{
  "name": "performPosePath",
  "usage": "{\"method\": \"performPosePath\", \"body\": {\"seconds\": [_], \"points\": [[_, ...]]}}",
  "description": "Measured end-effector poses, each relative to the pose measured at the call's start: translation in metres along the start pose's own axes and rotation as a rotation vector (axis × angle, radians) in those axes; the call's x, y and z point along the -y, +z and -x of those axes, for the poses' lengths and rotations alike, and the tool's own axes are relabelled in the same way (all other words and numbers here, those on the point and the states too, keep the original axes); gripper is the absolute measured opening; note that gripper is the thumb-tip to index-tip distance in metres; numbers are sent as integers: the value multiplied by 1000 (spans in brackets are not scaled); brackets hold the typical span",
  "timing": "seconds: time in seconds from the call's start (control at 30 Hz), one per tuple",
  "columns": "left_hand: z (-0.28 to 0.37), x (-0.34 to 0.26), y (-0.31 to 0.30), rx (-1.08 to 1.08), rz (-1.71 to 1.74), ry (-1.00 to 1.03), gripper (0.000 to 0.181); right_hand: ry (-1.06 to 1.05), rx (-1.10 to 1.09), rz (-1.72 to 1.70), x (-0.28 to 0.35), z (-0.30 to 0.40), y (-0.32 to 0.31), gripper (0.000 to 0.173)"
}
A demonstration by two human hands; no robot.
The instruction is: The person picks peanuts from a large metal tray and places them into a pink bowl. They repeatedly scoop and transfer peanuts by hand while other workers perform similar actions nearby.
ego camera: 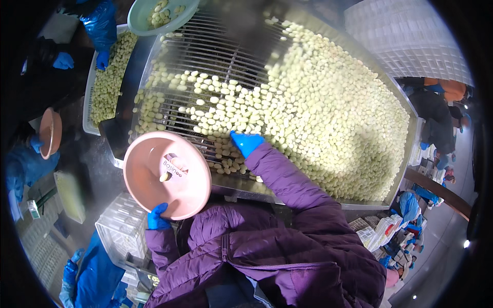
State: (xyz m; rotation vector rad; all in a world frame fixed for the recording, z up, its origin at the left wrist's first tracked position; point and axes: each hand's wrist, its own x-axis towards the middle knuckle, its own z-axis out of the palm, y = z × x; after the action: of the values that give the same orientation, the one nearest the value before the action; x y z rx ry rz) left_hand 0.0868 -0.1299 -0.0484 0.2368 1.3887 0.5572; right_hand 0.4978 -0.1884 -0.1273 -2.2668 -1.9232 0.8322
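Observation:
My left hand [158, 216], in a blue glove, grips the near rim of a pink plastic basin [142, 173]. The basin is tilted so that its inside faces me; one pale oval piece [165, 176] lies by the label on its bottom. My right hand [247, 143], also gloved in blue, reaches down among pale green oval pieces of produce [246, 106] on a sorting table of metal bars [227, 63]. Its fingertips are at the pieces, but whether they pinch any is hidden. A deep heap of the same produce [342, 104] covers the table's right side.
A green basin [134, 19] with some pieces sits at the table's far left corner. Beyond the left edge stands a white crate [88, 104] full of produce, with a co-worker's gloved hand [102, 60] over it. Stacked white crates [121, 227] stand at lower left, near another person [92, 273].

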Motion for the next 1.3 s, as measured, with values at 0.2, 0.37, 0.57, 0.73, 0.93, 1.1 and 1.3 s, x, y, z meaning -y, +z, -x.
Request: {"method": "performPosePath", "body": {"seconds": [0.2,0.37,0.57,0.73,0.93,1.1,1.3], "points": [[5,-6,13,68,25,-74,55,-3,146,39,8,-27,19,39],[11,-16,25,81,-110,-100,60,-108,73,40,-5,-37,47,28],[23,-18,58,94,-74,-74,57,247,57,-84,-10,-8,10,12],[11,-14,46,12,-141,-62,59,573,-93,-1243,29,29,-99,26],[9,-13,55,97,-167,-24,59,-246,-573,-970,106,46,-132,33],[8,-12,55,103,-186,-2,61,130,-522,-88,-20,-21,-76,25],[3,-11,53,97,-176,-27,66,-13,-132,206,-44,-54,-42,9]]}}
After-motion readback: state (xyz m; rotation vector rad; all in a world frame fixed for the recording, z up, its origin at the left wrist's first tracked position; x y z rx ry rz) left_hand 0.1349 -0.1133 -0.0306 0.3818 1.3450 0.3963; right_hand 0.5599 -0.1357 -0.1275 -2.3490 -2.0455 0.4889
